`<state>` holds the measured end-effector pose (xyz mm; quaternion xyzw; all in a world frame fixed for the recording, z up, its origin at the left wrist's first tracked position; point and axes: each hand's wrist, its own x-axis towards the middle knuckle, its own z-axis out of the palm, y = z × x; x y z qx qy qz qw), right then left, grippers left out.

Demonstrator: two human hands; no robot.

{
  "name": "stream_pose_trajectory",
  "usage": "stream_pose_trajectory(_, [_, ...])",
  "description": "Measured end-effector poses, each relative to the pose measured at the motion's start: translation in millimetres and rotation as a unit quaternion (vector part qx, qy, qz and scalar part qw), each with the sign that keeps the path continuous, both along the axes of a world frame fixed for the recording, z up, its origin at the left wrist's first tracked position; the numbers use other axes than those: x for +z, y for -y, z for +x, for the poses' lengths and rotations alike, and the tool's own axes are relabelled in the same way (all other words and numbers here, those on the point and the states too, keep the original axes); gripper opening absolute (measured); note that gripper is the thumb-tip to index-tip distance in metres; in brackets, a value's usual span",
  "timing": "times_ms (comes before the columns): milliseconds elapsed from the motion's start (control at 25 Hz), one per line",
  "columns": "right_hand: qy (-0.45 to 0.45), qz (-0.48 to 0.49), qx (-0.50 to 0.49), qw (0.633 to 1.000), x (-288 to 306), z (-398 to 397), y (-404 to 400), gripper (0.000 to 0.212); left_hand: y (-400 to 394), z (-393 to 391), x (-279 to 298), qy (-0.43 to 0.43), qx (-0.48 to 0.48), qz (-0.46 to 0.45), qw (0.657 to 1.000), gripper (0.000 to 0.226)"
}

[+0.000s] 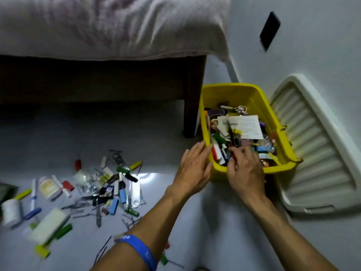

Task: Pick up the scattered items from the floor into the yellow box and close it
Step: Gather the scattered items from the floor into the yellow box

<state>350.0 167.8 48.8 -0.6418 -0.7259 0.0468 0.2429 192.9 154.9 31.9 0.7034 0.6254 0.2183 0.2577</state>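
A bed (109,26) filled the top of the view, its dark frame leg (192,96) standing just beside the yellow box (254,92) on the pale floor (195,222). The box's white ribbed lid (312,149) lay open against the wall to its right. The box was already heaped with small things, a paper slip (248,127) on top. Many scattered items (101,190) were on the floor to the left, well apart from the box.

My left hand (193,169) lay with straight fingers against the box's near left corner, holding nothing. My right hand (245,169) hung over the near rim, its fingers curled around something small and reddish; I could not tell what.

To do this step well, I judged I should release low inside the box, brace its corner, then gather the floor pile in handfuls before closing the lid.
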Motion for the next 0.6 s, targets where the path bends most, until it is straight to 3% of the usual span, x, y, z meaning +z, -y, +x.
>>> stream_pose_trajectory(80, [-0.044, 0.002, 0.084, 0.996, -4, -27, 33, 0.026, 41, -33, -8, 0.041, 0.097, -0.031, 0.994, 0.054])
stream_pose_trajectory(160, [-0.057, -0.06, 0.152, 0.985, -18, -59, 67, 0.022, 88, -68, -21, 0.061, 0.165, -0.088, 0.98, 0.054])
stream_pose_trajectory(320, [-0.017, -0.335, 0.239, 0.911, -61, -109, 124, 0.026, 172, -134, -54, 0.036, 0.25, -0.191, 0.949, 0.056])
stream_pose_trajectory(400, [0.067, -0.468, 0.21, 0.856, -86, -121, 141, 0.023, 211, -157, -74, 0.0, 0.365, -0.259, 0.894, 0.056])
stream_pose_trajectory(520, [0.201, -0.588, 0.17, 0.765, -114, -119, 159, 0.026, 270, -168, -97, 0.031, 0.522, -0.391, 0.758, 0.052])
stream_pose_trajectory(560, [0.189, -0.613, 0.166, 0.749, -122, -120, 166, 0.023, 285, -168, -106, 0.061, 0.541, -0.413, 0.73, 0.05])
stream_pose_trajectory(600, [0.142, -0.633, 0.164, 0.743, -130, -126, 172, 0.019, 294, -165, -115, 0.091, 0.546, -0.413, 0.724, 0.048])
